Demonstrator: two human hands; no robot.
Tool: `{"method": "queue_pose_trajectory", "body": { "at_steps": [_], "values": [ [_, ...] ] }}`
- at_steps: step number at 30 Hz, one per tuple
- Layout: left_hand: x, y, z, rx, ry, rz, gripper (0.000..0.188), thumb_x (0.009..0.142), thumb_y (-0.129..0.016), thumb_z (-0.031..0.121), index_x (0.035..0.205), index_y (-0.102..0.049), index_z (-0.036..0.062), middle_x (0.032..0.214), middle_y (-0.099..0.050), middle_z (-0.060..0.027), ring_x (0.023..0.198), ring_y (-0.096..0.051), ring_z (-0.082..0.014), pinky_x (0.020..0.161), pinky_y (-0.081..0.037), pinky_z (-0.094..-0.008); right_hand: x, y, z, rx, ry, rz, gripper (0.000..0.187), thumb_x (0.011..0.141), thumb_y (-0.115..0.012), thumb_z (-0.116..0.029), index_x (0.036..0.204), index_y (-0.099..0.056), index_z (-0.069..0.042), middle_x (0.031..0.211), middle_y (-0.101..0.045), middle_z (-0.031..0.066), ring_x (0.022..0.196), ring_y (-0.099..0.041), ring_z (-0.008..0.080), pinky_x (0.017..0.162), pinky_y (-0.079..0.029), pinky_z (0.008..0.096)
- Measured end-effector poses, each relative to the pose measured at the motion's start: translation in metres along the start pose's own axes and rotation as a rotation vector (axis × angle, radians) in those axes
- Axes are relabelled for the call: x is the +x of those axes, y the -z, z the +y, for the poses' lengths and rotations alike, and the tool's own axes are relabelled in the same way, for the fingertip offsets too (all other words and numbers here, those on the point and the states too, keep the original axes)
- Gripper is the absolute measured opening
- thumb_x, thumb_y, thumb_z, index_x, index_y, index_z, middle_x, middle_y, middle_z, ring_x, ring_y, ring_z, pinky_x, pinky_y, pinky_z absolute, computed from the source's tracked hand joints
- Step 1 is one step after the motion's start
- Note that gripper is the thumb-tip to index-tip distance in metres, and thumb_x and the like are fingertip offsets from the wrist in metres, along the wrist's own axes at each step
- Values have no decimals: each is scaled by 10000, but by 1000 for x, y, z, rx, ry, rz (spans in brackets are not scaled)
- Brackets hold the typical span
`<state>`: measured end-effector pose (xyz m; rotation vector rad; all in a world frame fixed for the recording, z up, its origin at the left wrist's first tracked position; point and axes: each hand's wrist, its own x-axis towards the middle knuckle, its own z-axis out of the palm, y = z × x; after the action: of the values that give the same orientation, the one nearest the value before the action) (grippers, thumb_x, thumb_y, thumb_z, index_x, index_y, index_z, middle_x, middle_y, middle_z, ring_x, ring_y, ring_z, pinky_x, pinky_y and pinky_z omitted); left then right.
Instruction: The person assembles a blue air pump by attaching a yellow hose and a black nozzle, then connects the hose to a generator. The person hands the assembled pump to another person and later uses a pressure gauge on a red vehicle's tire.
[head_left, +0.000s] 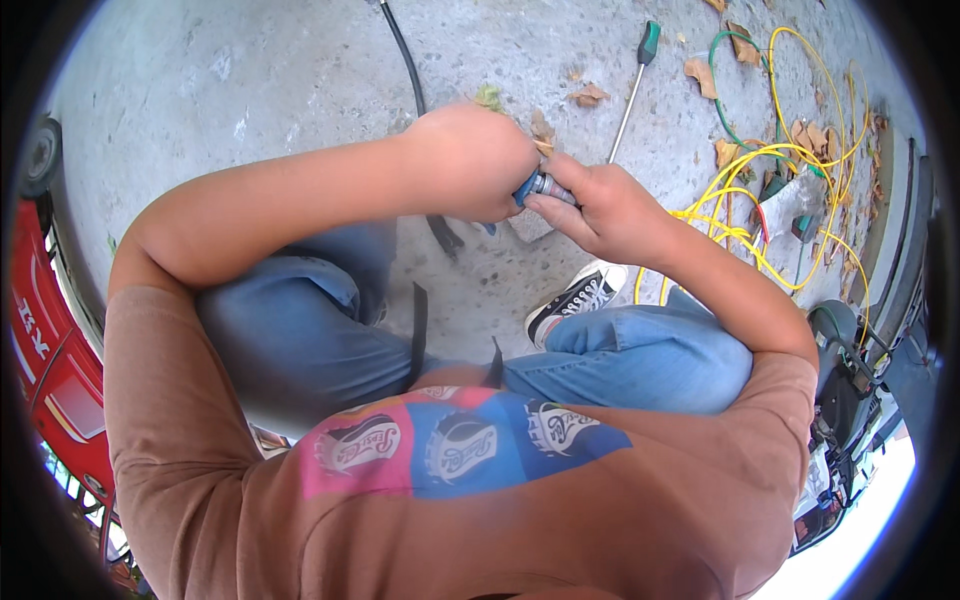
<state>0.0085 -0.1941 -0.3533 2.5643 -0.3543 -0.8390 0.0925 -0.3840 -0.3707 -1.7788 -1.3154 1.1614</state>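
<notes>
Both of my hands meet over the concrete floor, in front of my bent knees. My left hand (470, 165) is closed in a fist at the blue end of a short metal cylindrical part (543, 186). Its fingers are mostly hidden behind the back of the hand. From the other side, my right hand (605, 205) grips the metal end of that part between thumb and fingers. A small blue piece shows just under the left fist; what it belongs to is hidden. The exact kind of part is too small to tell.
A screwdriver (632, 90) with a green handle lies beyond my right hand. Black cable (402, 50) passes behind my left arm. Tangled yellow cord (720, 190) and dry leaves (703, 77) lie at right. Something red (60, 350) with a wheel stands at left.
</notes>
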Motion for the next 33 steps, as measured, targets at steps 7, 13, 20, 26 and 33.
{"method": "queue_pose_trajectory", "body": {
  "at_steps": [7, 13, 20, 26, 33],
  "values": [
    [2, -25, -2, -7, -25, 49, 212, 707, -715, 251, 819, -644, 86, 684, -652, -106, 656, -655, -326, 588, -529, -431, 5, 1, 4, 807, -377, -269, 405, 953, -564, -427, 1035, -533, -32, 616, -454, 18, 516, -445, 175, 488, -370, 312],
    [7, -28, -14, 28, -88, 186, 271, 714, -723, 225, 891, -587, 72, 716, -626, -76, 680, -640, -312, 588, -513, -399, 3, -9, 6, 721, -404, -196, 406, 1012, -427, -459, 974, -531, -68, 615, -329, -63, 517, -276, 54, 457, -253, 235],
    [-4, -17, 3, -547, 30, 691, 298, 829, -711, 238, 946, -517, 46, 877, -554, -91, 815, -554, -214, 728, -453, -330, 4, 7, 39, 906, -468, 107, 324, 1016, -454, -369, 1000, -480, -47, 675, -454, -5, 629, -476, 106, 580, -401, 283],
    [52, -53, 19, -1653, 499, 299, 535, 974, -461, 517, 1023, -586, -1, 955, -607, -88, 910, -556, -154, 867, -430, -309, 11, 0, 46, 355, -98, 348, 264, 963, -517, -192, 1132, -446, -1, 846, -567, 179, 763, -571, 294, 713, -451, 378],
    [118, -50, 36, -1778, 456, 794, 416, 990, -485, 388, 1074, -573, -10, 956, -619, -65, 888, -568, -134, 839, -445, -296, 1, 36, 62, -21, -174, 545, 264, 937, -583, -243, 1022, -616, 5, 1061, -600, 156, 988, -566, 269, 873, -445, 366]
  ]
}}
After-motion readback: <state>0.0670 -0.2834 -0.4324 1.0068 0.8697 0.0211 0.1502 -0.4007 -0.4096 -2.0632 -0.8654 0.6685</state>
